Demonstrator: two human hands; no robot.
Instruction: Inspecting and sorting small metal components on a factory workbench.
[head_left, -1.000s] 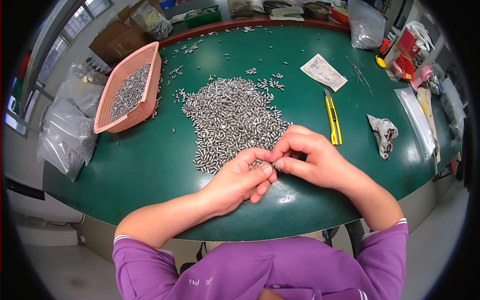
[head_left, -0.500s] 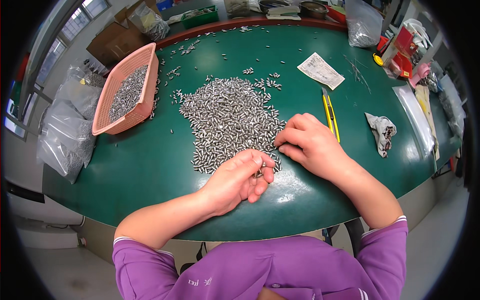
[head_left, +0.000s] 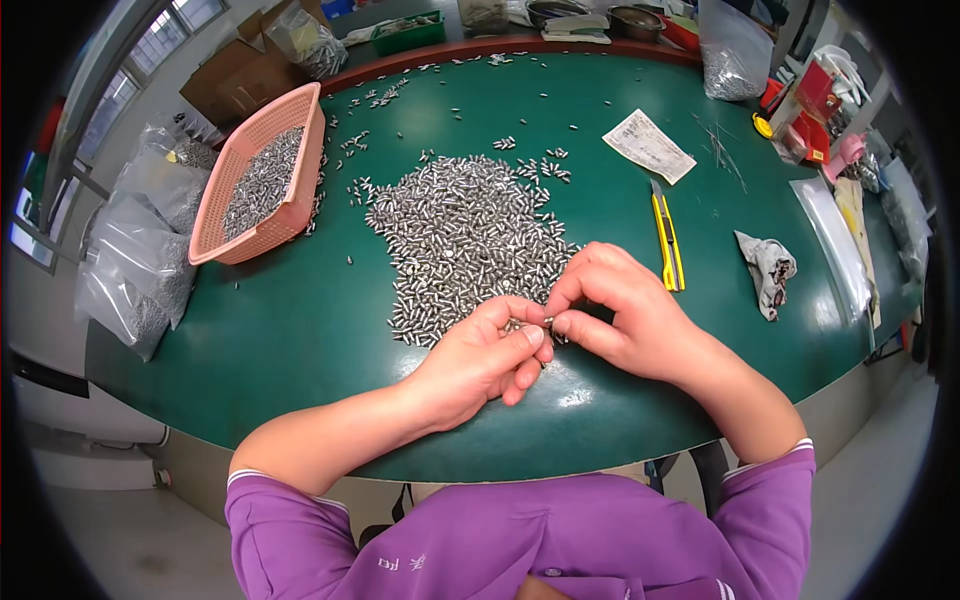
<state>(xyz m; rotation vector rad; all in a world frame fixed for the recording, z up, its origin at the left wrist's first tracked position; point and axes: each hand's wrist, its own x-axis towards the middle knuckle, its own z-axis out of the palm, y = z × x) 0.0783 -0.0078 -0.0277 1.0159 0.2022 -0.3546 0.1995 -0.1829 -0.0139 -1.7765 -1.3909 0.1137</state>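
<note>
On the left of the green desk [head_left: 250,340], a pink plastic basket [head_left: 262,180] holds small metal pins, and clear plastic bags [head_left: 140,260] lie just beyond the desk edge beside it. At the centre, a large pile of small metal pins [head_left: 465,235] lies on the desk; at its near edge the left hand [head_left: 478,360] and right hand [head_left: 625,315] meet with fingertips touching, pinched together on a few pins between them. To the right lie a yellow utility knife [head_left: 667,240], a paper slip [head_left: 648,146] and a crumpled rag [head_left: 766,272], all clear of the hands.
</note>
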